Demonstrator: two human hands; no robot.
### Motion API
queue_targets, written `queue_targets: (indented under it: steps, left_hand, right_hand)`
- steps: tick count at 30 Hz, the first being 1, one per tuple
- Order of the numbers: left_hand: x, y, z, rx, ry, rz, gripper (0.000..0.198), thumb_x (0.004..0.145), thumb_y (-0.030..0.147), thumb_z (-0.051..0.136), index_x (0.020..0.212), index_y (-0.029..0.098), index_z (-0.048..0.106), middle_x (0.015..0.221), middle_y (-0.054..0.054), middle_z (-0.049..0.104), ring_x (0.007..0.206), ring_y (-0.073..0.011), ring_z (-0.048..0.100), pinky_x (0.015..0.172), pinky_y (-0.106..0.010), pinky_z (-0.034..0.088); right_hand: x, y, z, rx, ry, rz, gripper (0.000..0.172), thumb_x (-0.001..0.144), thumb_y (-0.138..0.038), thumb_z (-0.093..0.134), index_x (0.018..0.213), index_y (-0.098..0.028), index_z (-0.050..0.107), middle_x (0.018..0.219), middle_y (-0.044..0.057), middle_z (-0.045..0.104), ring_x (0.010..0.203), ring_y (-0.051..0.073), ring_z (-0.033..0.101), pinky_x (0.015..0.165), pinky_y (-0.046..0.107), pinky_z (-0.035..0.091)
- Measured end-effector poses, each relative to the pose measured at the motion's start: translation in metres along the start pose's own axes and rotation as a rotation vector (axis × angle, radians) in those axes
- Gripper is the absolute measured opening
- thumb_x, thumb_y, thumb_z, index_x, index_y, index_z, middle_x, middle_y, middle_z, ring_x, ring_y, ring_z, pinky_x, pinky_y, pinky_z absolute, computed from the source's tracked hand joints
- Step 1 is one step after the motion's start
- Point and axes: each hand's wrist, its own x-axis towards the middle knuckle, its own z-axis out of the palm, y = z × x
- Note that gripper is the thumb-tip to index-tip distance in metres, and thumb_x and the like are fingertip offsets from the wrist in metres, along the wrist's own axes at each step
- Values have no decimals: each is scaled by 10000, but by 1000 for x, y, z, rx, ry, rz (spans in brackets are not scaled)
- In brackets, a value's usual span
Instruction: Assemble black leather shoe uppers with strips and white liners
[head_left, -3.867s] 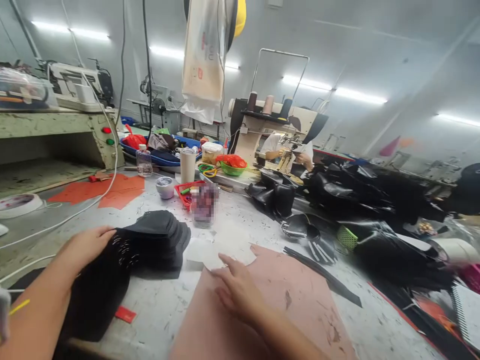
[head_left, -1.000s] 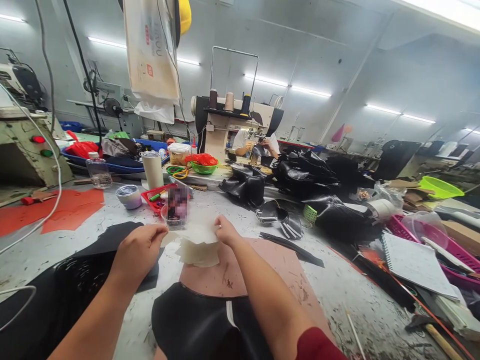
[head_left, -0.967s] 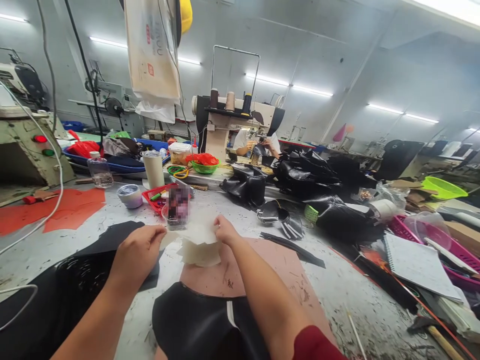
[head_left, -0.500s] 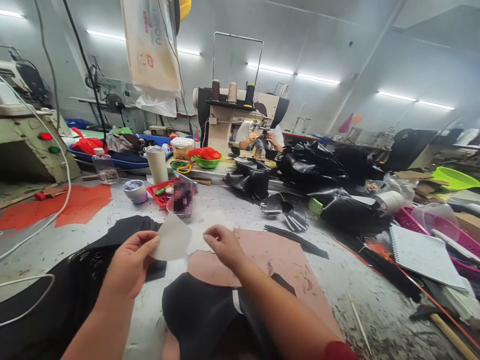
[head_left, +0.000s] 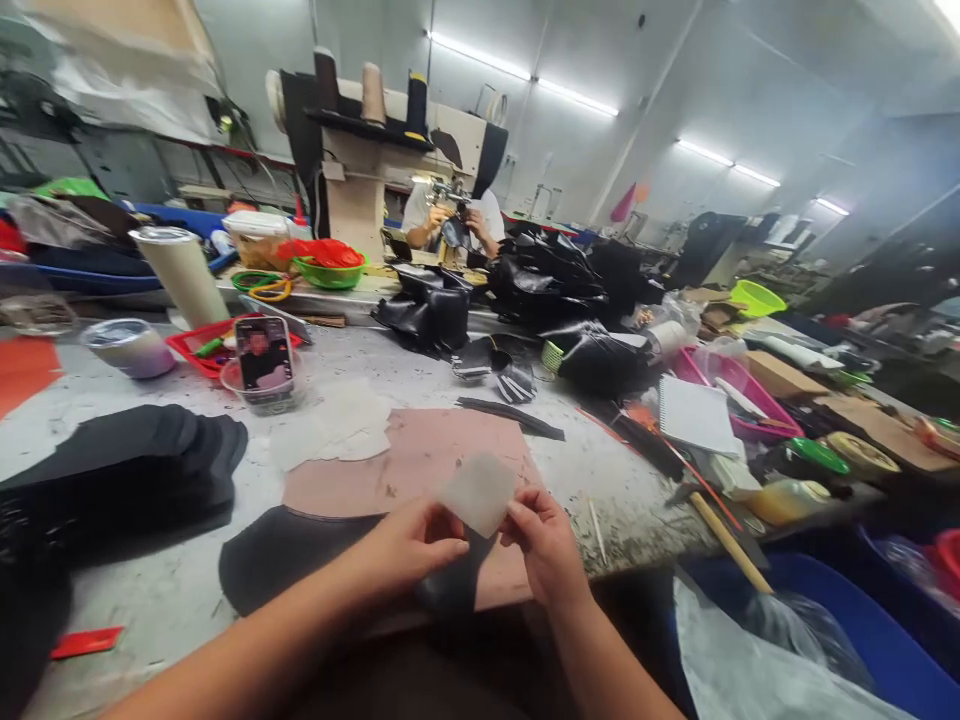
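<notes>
A small translucent white sheet (head_left: pixel 480 492) is held up between my two hands. My left hand (head_left: pixel 427 540) pinches its lower left edge, and my right hand (head_left: pixel 541 535) pinches its right corner. Beneath them lies a pink board (head_left: pixel 457 435) on the worktable. A black piece (head_left: pixel 292 560) rests on the board's near left part, partly hidden by my left forearm. More thin white sheets (head_left: pixel 341 420) lie past the board's left end. To the left is a stack of black pieces (head_left: pixel 150 450).
A phone (head_left: pixel 264 355) stands in a clear tub beside a red basket (head_left: pixel 195 345). Behind are a tumbler (head_left: pixel 180 275), black leather pieces (head_left: pixel 547 285) and a person at a sewing machine (head_left: pixel 401 175). A hammer (head_left: pixel 727 540) and pink basket (head_left: pixel 780 415) lie right.
The view has turned to the right. My right hand has closed on the white sheet, which my left hand has carried from the left to over the pink board.
</notes>
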Motion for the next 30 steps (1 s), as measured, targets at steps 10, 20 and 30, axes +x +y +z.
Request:
queue_targets:
  steps: [10,20,30]
  left_hand:
    - [54,-12,-5,561,39,-174,129,637,255,507,646,211,386,521,89,457,446,-108,488,440,-217,367]
    - [84,-17,-15,1042,63,-120,177,653,203,528,598,213,360,566,42,487,592,-154,489,514,-237,269]
    - [88,-25,-16,1106,41,-120,170,690,223,507,622,217,351,597,32,519,610,-157,515,529,-240,292]
  right_hand:
    - [4,39,-32,-221,115,98,212,568,-221,605,707,-202,446,468,-100,484,388,67,470,406,171,390]
    - [16,40,-31,-901,23,-345,247,710,-183,459,815,-151,680,746,72,689,659,177,633,647,291,504]
    - [17,43,-31,-1055,18,-467,245,728,-139,453,808,-181,681,709,40,679,626,152,618,615,247,482]
